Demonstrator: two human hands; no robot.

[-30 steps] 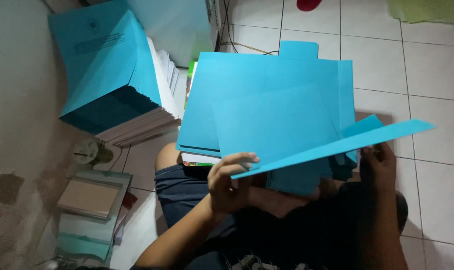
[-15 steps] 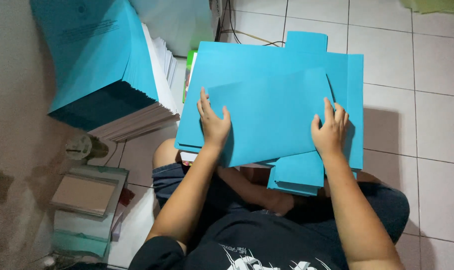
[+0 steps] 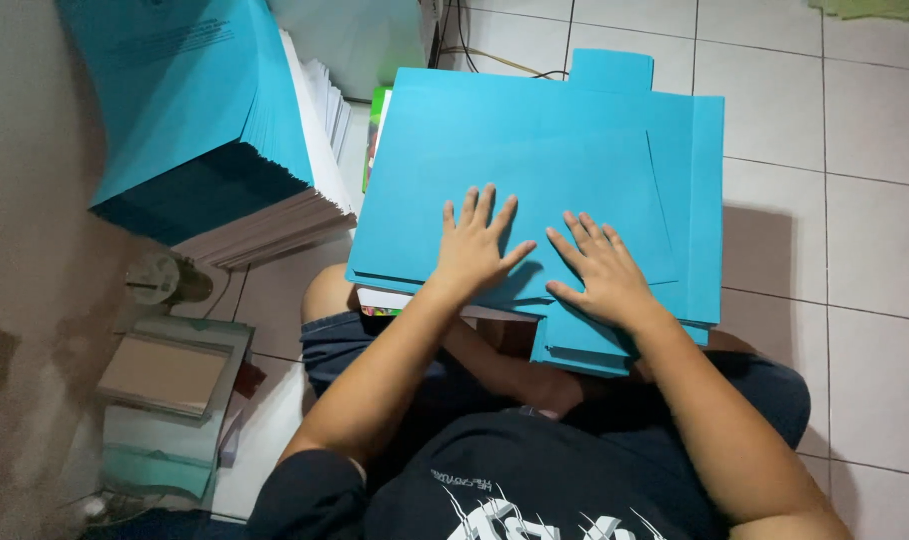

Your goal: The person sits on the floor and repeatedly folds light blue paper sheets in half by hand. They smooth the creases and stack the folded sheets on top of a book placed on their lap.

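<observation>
At the far left, a shallow pale green tray (image 3: 175,400) sits on the floor and holds a flat brown board-like piece (image 3: 163,372); what else lies in it cannot be made out. Above it stands a small round metal object (image 3: 160,278), blurred. Beside that rises a thick stack of booklets (image 3: 225,130) with matte blue covers and white page edges, fanned and leaning.

In the middle, a pile of blue card sheets (image 3: 575,150) rests on the person's lap, smooth and flat, the rectangular edges slightly offset so that several layers show on the right and along the near side. A sliver of green and white printed paper (image 3: 377,130) peeks from under its left edge.

The left hand (image 3: 472,250) lies palm down on the top sheet, fingers spread and straight, gripping nothing. Just beside it, the right hand (image 3: 600,270) presses flat in the same way, fingers splayed and open, thumb toward the other hand.

To the right, glossy pale floor tiles (image 3: 855,240) with dark grout lines extend away.
</observation>
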